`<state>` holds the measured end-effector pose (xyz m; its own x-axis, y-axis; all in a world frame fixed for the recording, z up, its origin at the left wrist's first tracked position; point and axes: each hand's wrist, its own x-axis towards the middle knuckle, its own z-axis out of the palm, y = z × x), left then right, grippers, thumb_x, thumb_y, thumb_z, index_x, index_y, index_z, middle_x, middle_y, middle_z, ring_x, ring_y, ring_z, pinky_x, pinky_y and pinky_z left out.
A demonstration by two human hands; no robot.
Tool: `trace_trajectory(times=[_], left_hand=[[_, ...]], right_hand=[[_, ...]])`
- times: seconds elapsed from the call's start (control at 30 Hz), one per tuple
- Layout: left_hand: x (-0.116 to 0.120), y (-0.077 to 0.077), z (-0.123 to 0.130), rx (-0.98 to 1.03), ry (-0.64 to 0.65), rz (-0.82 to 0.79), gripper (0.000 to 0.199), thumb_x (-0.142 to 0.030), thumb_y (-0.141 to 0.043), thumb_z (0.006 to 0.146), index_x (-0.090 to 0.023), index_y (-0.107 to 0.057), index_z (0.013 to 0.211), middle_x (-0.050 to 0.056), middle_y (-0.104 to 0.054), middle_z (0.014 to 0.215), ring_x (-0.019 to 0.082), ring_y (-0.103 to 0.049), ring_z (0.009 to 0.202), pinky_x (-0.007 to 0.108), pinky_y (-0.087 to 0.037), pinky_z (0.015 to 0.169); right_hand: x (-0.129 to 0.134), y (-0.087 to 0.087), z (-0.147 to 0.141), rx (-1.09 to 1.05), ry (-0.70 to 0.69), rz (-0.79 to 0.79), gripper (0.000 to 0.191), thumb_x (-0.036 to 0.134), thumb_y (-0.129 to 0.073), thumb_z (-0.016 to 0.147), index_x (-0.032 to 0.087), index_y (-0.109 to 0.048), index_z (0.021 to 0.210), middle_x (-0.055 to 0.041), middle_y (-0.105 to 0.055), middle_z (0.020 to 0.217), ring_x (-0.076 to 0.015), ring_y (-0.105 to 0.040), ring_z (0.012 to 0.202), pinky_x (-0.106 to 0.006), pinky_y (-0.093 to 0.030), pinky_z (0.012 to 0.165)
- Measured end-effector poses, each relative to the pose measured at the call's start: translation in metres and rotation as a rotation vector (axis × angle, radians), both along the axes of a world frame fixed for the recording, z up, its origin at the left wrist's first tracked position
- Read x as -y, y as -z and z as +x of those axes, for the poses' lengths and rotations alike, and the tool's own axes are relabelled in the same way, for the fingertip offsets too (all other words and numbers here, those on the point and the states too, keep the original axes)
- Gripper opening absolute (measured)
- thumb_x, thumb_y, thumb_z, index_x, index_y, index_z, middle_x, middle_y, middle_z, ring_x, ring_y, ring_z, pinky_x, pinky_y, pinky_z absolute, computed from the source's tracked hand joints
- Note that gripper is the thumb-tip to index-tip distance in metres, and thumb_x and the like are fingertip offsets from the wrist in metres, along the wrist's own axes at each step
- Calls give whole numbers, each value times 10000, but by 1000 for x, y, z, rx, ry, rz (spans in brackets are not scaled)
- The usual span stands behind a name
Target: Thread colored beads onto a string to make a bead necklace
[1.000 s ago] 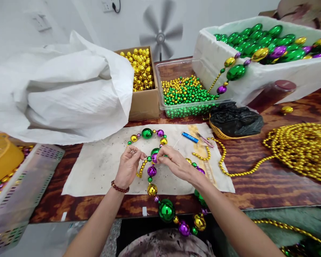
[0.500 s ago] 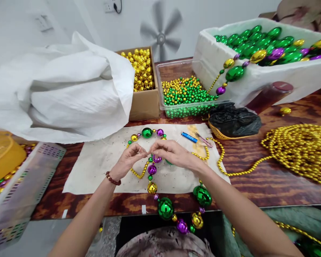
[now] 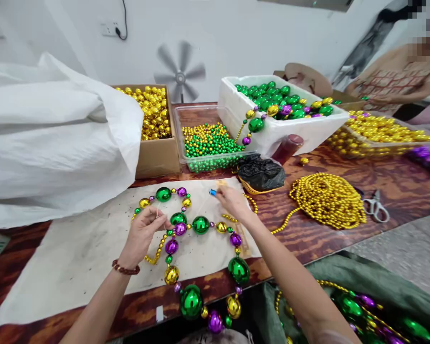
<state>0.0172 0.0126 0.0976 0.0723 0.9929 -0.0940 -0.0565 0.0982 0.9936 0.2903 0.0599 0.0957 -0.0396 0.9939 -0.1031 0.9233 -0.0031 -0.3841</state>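
Note:
My left hand (image 3: 148,229) pinches a thin pale string end at the left side of a bead necklace. Green, purple and gold beads, among them a large green bead (image 3: 191,302), form a loop that hangs over the table's front edge. My right hand (image 3: 231,200) is closed around a small blue object (image 3: 212,192), with just its end showing past the fingers. Both hands are over a white cloth (image 3: 103,243). A smaller curve of beads, with a green one (image 3: 164,194) at its top, lies behind my left hand.
Behind the cloth stand a box of gold beads (image 3: 175,157), a clear tub (image 3: 215,157) and a white foam box (image 3: 290,131). At right lie coiled gold beads (image 3: 327,200) and scissors (image 3: 377,208). A person (image 3: 397,81) sits at the far right.
The view has turned right. My hands have moved apart; my right hand has taken hold of the blue object that lay on the cloth. My left hand stays by the necklace.

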Motion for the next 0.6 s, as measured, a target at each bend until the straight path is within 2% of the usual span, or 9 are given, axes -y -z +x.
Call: trace_trajectory(times=[0.07, 0.13, 0.27, 0.4, 0.5, 0.6], left_hand=[[-1, 3, 1, 19, -50, -15, 361, -413, -842, 677, -183, -586, 788, 9, -714, 634, 187, -710, 579, 317, -602, 627], [-1, 5, 2, 42, -103, -30, 378, -405, -851, 656, -184, -578, 798, 1, -714, 636, 184, -706, 560, 307, -600, 598], [0, 6, 6, 86, -157, -65, 426, -418, -853, 630, -186, -538, 797, -17, -704, 627, 173, -701, 531, 270, -578, 544], [1, 7, 9, 114, -199, -84, 447, -445, -838, 637, -185, -515, 806, -28, -695, 619, 166, -700, 520, 248, -563, 525], [2, 8, 9, 130, -220, -86, 443, -438, -835, 644, -187, -509, 811, -28, -695, 625, 164, -703, 525, 234, -551, 515], [3, 9, 10, 146, -236, -78, 444, -448, -832, 647, -188, -509, 808, -29, -691, 619, 164, -700, 523, 231, -545, 505]], right_hand=[[-3, 8, 29, 117, 94, -30, 214, 209, -503, 982, 104, -683, 1031, -201, -704, 1087, -261, -677, 1003, -311, -464, 800], [-3, 17, 46, 196, 129, -50, 210, 185, -509, 968, 88, -682, 1036, -229, -692, 1112, -291, -677, 1028, -329, -473, 798], [-1, 30, 54, 256, 135, -46, 214, 157, -484, 956, 95, -669, 1042, -215, -695, 1118, -284, -674, 1030, -315, -475, 783], [1, 35, 60, 230, 151, 12, 221, 230, -446, 968, 132, -627, 1050, -176, -710, 1029, -261, -671, 921, -304, -457, 717], [7, 32, 62, 84, 106, 101, 207, 291, -438, 966, 160, -576, 1049, -99, -688, 888, -214, -631, 779, -296, -430, 687], [18, 24, 46, -290, -75, 134, 182, 348, -469, 946, 184, -547, 943, -19, -606, 749, -164, -539, 655, -276, -404, 634]])
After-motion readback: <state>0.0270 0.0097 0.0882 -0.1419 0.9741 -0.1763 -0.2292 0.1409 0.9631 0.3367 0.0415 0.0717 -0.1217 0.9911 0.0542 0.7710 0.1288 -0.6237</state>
